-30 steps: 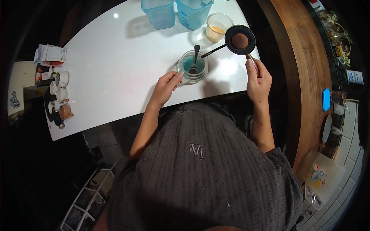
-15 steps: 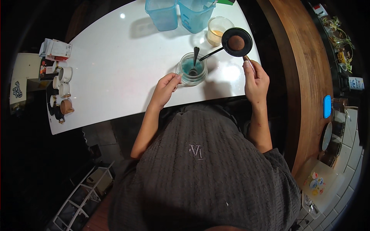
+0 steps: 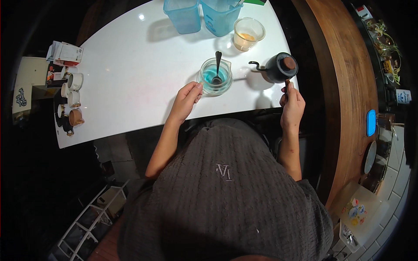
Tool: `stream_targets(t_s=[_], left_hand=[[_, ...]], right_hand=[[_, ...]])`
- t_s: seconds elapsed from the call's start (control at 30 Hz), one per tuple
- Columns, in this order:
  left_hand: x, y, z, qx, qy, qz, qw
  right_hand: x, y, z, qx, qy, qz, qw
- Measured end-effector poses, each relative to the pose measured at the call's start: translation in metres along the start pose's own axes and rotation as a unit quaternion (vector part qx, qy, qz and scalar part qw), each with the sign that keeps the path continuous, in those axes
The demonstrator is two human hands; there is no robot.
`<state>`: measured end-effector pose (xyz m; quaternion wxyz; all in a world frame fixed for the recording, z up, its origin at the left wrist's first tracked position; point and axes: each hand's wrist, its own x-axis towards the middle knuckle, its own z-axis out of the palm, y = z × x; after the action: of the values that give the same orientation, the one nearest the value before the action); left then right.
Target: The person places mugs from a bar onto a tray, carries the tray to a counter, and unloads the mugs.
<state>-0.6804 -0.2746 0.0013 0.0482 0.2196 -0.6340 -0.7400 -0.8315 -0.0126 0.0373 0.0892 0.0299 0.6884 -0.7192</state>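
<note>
A small glass jug [image 3: 217, 89] with a spout stands on the white table [image 3: 130, 82] and has blue-green liquid in it. A dark metal spoon [image 3: 218, 63] leans inside, its handle pointing away from me. My left hand [image 3: 185, 103] pinches the jug's near-left side, at what looks like its handle. To the right, a black gooseneck kettle [image 3: 275, 70] with a brown lid knob is by the table's right edge. My right hand [image 3: 292, 108] is closed round its handle. The thin spout points left, apart from the jug. I cannot tell whether the kettle's base touches the table.
A clear plastic cup [image 3: 250, 29] with a little amber-brown content stands beyond the kettle. Two translucent blue containers [image 3: 185, 21] are at the far edge. Several mugs [image 3: 75, 81] and some boxes [image 3: 67, 53] line the left side. A wooden counter [image 3: 335, 100] runs along the right.
The kettle has moved right and down from near the jug, tipping back more upright, its spout leaving the jug. My left hand stays on the jug.
</note>
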Motion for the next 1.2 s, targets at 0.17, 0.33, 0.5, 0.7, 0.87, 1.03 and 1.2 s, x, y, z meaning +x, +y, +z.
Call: stream_targets(t_s=[0.17, 0.33, 0.5, 0.7, 0.87, 1.03, 1.2], left_hand=[[0.004, -0.003, 0.003, 0.051, 0.015, 0.010, 0.999], [0.006, -0.006, -0.002, 0.044, 0.025, -0.016, 0.999], [0.004, -0.004, -0.003, 0.054, 0.030, -0.017, 0.998], [0.003, 0.000, -0.004, 0.045, 0.037, -0.025, 0.998], [0.007, -0.002, -0.012, 0.049, 0.031, -0.013, 0.998], [0.003, 0.002, -0.020, 0.108, 0.021, 0.019, 0.994], [0.000, 0.003, -0.027, 0.059, -0.002, 0.003, 0.998]], right_hand=[[0.011, 0.016, -0.011, -0.039, 0.022, 0.023, 0.999], [0.019, 0.021, -0.007, -0.059, 0.028, 0.036, 0.997], [0.024, 0.025, -0.002, -0.084, 0.031, 0.041, 0.995], [0.023, 0.021, -0.001, -0.107, -0.006, 0.049, 0.993], [0.025, 0.023, -0.009, -0.177, -0.046, 0.046, 0.982], [0.005, -0.003, 0.013, -0.399, 0.134, -0.232, 0.877], [-0.005, -0.015, 0.064, -0.289, -0.079, -0.346, 0.889]])
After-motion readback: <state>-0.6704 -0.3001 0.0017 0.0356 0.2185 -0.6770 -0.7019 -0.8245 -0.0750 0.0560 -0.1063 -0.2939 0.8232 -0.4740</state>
